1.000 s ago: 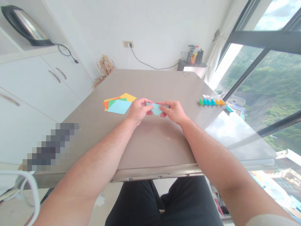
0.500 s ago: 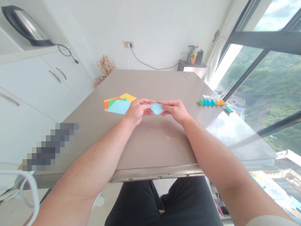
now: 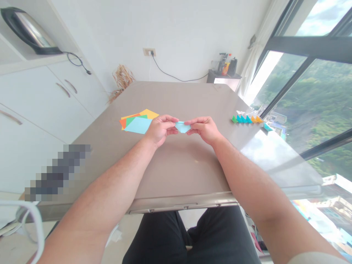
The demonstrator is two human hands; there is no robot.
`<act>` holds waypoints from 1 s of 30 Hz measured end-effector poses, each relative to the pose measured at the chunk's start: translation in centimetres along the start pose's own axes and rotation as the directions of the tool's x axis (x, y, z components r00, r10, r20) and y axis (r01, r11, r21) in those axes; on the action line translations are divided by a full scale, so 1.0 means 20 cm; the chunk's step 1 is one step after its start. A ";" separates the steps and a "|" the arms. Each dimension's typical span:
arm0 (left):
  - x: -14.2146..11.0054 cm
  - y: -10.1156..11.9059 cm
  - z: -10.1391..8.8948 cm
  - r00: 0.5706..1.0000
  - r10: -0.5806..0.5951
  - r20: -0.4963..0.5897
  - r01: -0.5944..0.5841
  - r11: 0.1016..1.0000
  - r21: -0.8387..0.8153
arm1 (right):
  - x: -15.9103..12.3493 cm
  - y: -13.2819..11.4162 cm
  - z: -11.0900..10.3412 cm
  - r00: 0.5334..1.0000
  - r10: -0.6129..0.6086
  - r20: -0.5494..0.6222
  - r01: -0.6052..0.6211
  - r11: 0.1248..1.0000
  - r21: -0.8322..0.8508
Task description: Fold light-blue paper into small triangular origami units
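Between my two hands is a small light-blue folded paper [image 3: 183, 127], held just above the table with its lower edge coming to a blunt point. My left hand [image 3: 162, 129] pinches its left corner between thumb and fingers. On the other side, my right hand [image 3: 202, 129] pinches the right corner the same way. The fingertips cover both ends of the paper. Beside my left wrist lies a fanned stack of paper sheets [image 3: 137, 124] in light blue, green, orange and yellow, partly behind that hand.
Small folded paper boats [image 3: 244, 119] in green, blue and orange stand in a row at the right edge of the brown table [image 3: 181, 99]. A blurred-out dark object [image 3: 59, 172] lies at the left edge. Windows [image 3: 297, 91] line the right side.
The upper edge of the light-blue paper now shows a narrow folded strip, and the paper looks slightly wider between my fingers. Both hands stay nearly in place.
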State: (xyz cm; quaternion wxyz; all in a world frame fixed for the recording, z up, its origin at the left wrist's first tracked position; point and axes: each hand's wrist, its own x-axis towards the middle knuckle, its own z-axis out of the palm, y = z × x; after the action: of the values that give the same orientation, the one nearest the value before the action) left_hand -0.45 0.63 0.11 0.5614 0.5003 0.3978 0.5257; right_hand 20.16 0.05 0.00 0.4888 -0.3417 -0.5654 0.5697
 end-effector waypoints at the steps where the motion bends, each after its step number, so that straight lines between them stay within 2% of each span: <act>1: 0.00 0.00 0.00 1.000 0.006 -0.008 -0.005 1.000 0.013 | 0.00 0.00 0.00 1.000 0.001 -0.008 -0.001 1.000 -0.002; 9: -0.01 0.01 0.02 0.995 0.084 -0.059 -0.078 0.991 0.109 | 0.00 -0.01 0.01 0.996 -0.029 -0.082 0.027 0.999 -0.020; 16: 0.00 0.00 0.02 0.988 0.127 -0.088 -0.117 0.988 0.105 | 0.00 -0.01 0.02 0.994 -0.023 -0.103 0.018 0.999 -0.041; 25: 0.00 0.01 0.01 0.996 0.070 -0.047 -0.072 0.997 -0.023 | 0.01 0.01 0.01 0.997 0.001 -0.079 0.005 0.997 0.082; 30: 0.00 0.01 0.01 0.996 0.079 -0.049 -0.079 0.997 -0.001 | 0.01 0.00 0.01 0.997 0.029 -0.076 -0.023 0.997 0.076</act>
State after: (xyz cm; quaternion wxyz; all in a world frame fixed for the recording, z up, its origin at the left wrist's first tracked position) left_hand -0.36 0.59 0.28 0.5310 0.5019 0.3906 0.5599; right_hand 19.87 0.11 0.10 0.5152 -0.3523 -0.5197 0.5834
